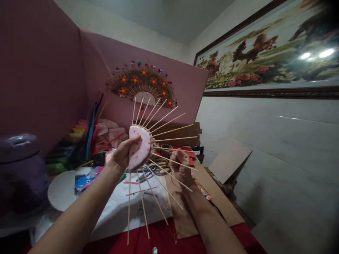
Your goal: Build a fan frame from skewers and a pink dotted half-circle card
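Note:
My left hand [124, 151] is closed on a half-round, pink padded piece [140, 146] with red spots, the thumb lying across its face. Several thin wooden sticks [169, 132] fan out from its curved edge, where brown cord [150, 141] is wound round their bases. To the right, my right hand [181, 162] is closed among the sticks, its fingers pinched together. A thin brown strand loops below that hand and looks like the same cord; its grip on the cord is partly hidden behind the sticks.
A finished-looking fan [144, 83] with orange flowers hangs on the pink board [185, 81]. Scissors [159, 169] and loose sticks lie on the white paper [111, 215]. Brown cardboard [219, 204] is at right. A pale half disc [62, 190] and a purple container [21, 173] stand left.

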`<state>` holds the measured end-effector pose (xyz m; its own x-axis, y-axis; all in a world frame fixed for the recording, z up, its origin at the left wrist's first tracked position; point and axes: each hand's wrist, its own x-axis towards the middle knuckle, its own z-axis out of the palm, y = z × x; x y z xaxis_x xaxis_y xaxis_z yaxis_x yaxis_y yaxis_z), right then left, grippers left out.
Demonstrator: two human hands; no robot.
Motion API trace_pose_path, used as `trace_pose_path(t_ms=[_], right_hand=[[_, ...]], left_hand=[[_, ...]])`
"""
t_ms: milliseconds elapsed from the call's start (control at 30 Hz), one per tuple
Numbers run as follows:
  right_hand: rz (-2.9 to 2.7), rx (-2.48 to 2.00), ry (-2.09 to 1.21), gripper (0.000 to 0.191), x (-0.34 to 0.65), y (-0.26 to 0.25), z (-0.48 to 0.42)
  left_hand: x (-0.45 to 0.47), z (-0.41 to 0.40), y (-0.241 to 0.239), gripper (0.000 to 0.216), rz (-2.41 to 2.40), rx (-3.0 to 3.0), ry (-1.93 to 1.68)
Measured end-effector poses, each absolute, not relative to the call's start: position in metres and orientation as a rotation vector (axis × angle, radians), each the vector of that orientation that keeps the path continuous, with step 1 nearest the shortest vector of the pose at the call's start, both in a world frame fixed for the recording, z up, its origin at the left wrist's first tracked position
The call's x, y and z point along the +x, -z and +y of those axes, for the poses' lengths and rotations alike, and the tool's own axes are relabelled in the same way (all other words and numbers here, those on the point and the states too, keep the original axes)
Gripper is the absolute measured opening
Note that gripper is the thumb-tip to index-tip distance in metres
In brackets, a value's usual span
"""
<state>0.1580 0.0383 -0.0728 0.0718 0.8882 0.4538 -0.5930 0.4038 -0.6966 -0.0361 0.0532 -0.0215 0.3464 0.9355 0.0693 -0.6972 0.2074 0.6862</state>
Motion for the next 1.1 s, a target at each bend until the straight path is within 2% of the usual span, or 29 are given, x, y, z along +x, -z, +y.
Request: trace_pose_path(t_ms=[167,467,633,867,1100], right_hand=[[-0.943,-0.246,-1.211,0.046,0.181,0.057,0.039],[-1.006,-0.291,-0.942,0.048,0.205,0.049,0.042],[-1.056,-0.406,-0.974,0.045,0.2,0.062,0.051],[-1.548,-0.882,-0.956,0.036,0.169,0.086,0.05],[-1.718,-0.853,-1.094,0.039,0.147,0.099,0.046]], left_hand=[[-0.043,0.057,0.022,0.024,0.427,0.716,-1.214],[-0.053,0.063,0.022,0.017,0.45,0.761,-1.249],[-0.053,0.062,0.018,0.021,0.386,0.694,-1.33],[-0.048,0.053,0.009,0.021,0.311,0.699,-1.39],[-0.04,0.048,0.009,0.026,0.235,0.735,-1.295]])
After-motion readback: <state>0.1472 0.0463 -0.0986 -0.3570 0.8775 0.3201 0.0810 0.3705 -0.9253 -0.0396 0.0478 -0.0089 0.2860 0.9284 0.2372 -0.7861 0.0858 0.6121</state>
